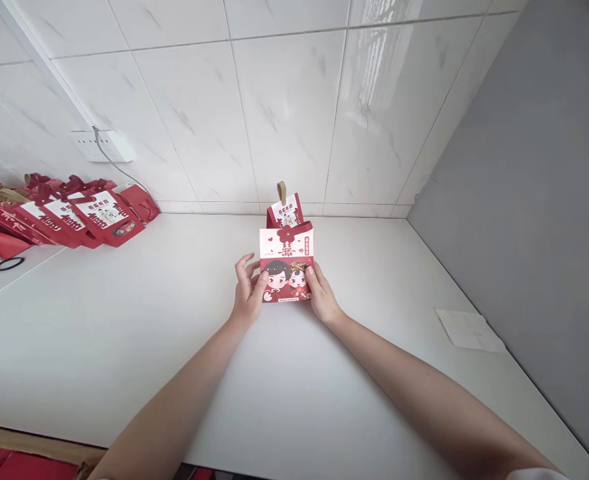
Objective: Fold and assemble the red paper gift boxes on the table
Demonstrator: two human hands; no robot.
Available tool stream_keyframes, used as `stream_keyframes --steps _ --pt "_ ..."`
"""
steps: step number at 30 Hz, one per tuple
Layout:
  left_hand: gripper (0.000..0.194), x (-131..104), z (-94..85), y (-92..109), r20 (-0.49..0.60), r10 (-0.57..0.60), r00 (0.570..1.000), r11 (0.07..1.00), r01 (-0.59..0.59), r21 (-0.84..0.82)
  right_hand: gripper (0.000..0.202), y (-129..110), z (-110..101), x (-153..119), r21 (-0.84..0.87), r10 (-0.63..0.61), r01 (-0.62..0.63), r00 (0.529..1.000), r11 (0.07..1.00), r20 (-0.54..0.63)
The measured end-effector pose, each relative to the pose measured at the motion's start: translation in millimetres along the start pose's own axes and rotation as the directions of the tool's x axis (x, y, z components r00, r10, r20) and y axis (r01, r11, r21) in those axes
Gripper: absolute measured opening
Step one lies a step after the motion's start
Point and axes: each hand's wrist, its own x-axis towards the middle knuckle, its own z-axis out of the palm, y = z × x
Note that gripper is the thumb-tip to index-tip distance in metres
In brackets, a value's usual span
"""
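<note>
Between my two hands is a red and white gift box (287, 267) printed with a cartoon couple, with a red flower-shaped clasp and a ribbon at its top. My left hand (250, 283) grips its left side, thumb on the front face, other fingers partly behind it. On the right edge, my right hand (323, 293) holds it with the thumb in front; its other fingers are mostly hidden. Just behind stands a second gift box (288, 210), red with a white panel and a tan loop handle, its lower part covered by the held box.
Several red gift boxes (109, 217) stand in a cluster at the far left. Near them lie a black ring (9, 264) and a cable from a wall socket (103, 146). A white paper sheet (469, 330) rests by the grey panel at right. Red items (24, 465) sit below the front edge.
</note>
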Motion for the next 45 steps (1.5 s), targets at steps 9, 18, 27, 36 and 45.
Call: stream_keyframes --steps 9,18,27,36,45 --pt "0.043 -2.2 -1.4 6.0 -0.068 0.134 0.989 0.989 -0.129 0.071 0.029 -4.9 0.5 -14.6 -0.208 -0.137 0.137 0.991 0.968 0.016" --pt "0.041 -3.7 -0.1 5.4 -0.04 0.125 0.991 0.986 -0.12 0.112 0.032 -5.2 0.9 -13.3 -0.253 -0.149 0.146 0.989 0.956 0.006" --pt "0.066 4.9 -12.5 2.8 0.15 0.051 0.987 0.99 -0.03 -0.137 0.063 6.8 -1.4 -5.9 -0.356 -0.215 0.244 0.969 0.902 0.12" --pt "0.049 -0.5 -9.2 4.6 0.046 0.106 0.993 0.972 -0.113 0.205 0.044 0.8 1.5 -10.6 -0.396 -0.194 0.22 0.975 0.892 0.104" --pt "0.035 -3.5 -8.8 6.2 -0.025 0.058 0.998 0.951 -0.047 0.305 0.041 -6.0 1.4 -12.7 -0.4 -0.175 0.206 0.978 0.893 0.113"
